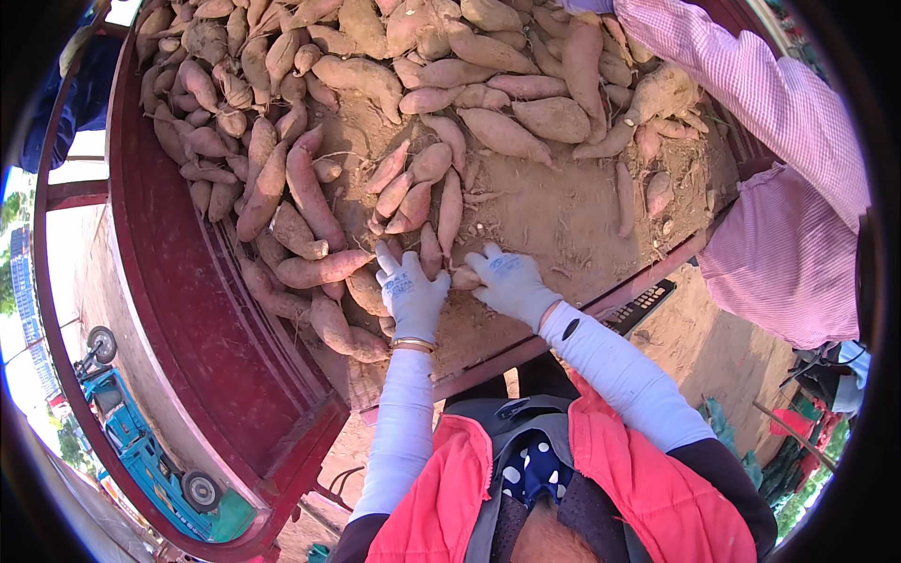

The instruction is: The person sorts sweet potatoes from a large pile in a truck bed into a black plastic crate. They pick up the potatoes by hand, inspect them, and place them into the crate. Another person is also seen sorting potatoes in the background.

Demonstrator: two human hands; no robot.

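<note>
Both my hands wear pale, thin work gloves and reach onto the dirt-covered bed of a red metal truck or trailer. My left hand [414, 292] lies palm down among sweet potatoes, its fingertips near a sweet potato [324, 269] and some small ones. Just to its right, my right hand [508, 281] has its fingertips at a small sweet potato [464, 278]; whether it grips it cannot be told. Between the hands, a small upright sweet potato [431, 251] touches others. A large heap of soil-covered sweet potatoes [359, 77] spreads across the far part of the bed.
The bed's red side wall [204, 302] rises at the left, and its near edge [605, 299] runs below my forearms. At the right, another person in a pink checked sleeve [746, 84] reaches over the heap. A black plastic crate [637, 308] stands below the edge. A blue three-wheeled vehicle [141, 450] is beyond.
</note>
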